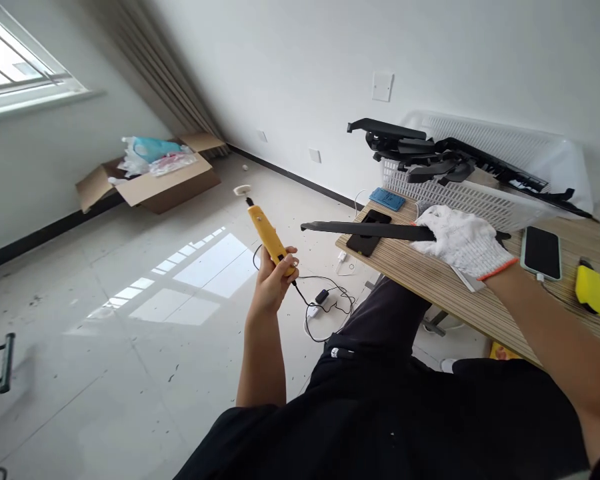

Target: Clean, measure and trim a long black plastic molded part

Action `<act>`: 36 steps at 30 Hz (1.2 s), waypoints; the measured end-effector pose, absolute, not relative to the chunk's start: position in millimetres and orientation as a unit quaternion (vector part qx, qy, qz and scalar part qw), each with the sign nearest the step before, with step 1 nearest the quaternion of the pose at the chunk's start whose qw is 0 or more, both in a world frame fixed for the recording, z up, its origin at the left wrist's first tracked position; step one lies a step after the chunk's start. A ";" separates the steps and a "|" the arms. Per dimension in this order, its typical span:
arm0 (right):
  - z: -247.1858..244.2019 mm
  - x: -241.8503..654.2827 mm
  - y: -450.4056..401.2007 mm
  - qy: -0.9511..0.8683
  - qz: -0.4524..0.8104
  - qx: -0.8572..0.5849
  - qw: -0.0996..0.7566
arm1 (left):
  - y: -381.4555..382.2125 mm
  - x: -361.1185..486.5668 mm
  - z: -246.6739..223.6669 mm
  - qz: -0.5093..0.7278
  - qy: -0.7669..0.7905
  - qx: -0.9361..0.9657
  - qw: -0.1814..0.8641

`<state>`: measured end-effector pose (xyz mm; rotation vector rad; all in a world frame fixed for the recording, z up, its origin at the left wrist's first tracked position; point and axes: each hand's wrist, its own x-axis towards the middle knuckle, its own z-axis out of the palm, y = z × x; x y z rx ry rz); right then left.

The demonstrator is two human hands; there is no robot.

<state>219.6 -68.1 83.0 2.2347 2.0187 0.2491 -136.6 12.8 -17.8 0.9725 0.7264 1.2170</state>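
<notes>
My bare left hand (275, 280) is closed round the lower end of a yellow rotary tool (267, 233). A small white disc (243, 191) sits on the tool's upper tip, and a black cord runs from its base. In a white knitted glove with an orange cuff, my right hand (457, 241) grips a long black plastic strip (370, 230) above the wooden table (480, 303). The strip's free end points left towards the tool, and the two are apart. Part of the strip is hidden under the glove.
A white basket (520, 143) with several black plastic parts (430, 157) stands at the table's back. Phones (543, 253), a blue item (387, 199) and a yellow-black object (593, 290) lie there. Cables (330, 303) and an open cardboard box (167, 187) are on the floor.
</notes>
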 end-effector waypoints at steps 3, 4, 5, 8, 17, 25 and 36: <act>82.5 212.6 -62.7 0.634 0.094 0.764 0.080 | 12.8 -136.7 -21.2 0.523 0.341 0.445 0.642; 81.7 210.5 -62.1 0.631 0.098 0.766 0.077 | 12.7 -135.3 -21.5 0.520 0.346 0.447 0.640; 80.7 208.5 -62.1 0.629 0.100 0.767 0.072 | 12.5 -133.4 -21.6 0.519 0.351 0.448 0.638; 77.3 204.8 -63.4 0.639 0.082 0.763 0.058 | 12.9 -126.3 -21.2 0.523 0.356 0.452 0.629; 76.1 216.9 -75.2 0.681 -0.030 0.731 0.013 | 23.7 -128.7 -22.7 0.545 0.398 0.500 0.543; 89.7 228.7 -88.6 0.698 0.165 0.695 0.047 | 19.3 -141.3 -13.2 0.484 0.465 0.582 0.459; 65.6 228.0 -93.9 0.689 0.218 0.691 0.014 | 16.8 -101.3 -27.5 0.504 0.298 0.461 0.666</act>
